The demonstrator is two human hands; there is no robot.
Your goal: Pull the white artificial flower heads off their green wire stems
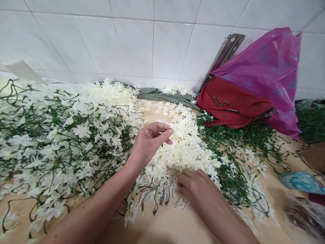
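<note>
My left hand [152, 140] is raised over a heap of loose white artificial petals [184, 149], thumb and forefinger pressed together. Whatever is in that pinch, if anything, cannot be told apart from the white behind it. Lower and to the right, my right hand [194, 184] curls down beside a small pile of white thread-like stamens [164, 181]; its fingertips are hidden. Finished-looking white flowers with green stems [83, 145] form a large mound to the left. On the right lies a tangle of green plastic stems [233, 183].
A red handbag [233, 101] rests on the green stems, with a purple plastic bag [274, 71] over it. A metal bar [225, 51] leans on the tiled wall [132, 40]. Behind the petals runs a dark green cloth [162, 95]. A blue patterned item [302, 182] sits far right.
</note>
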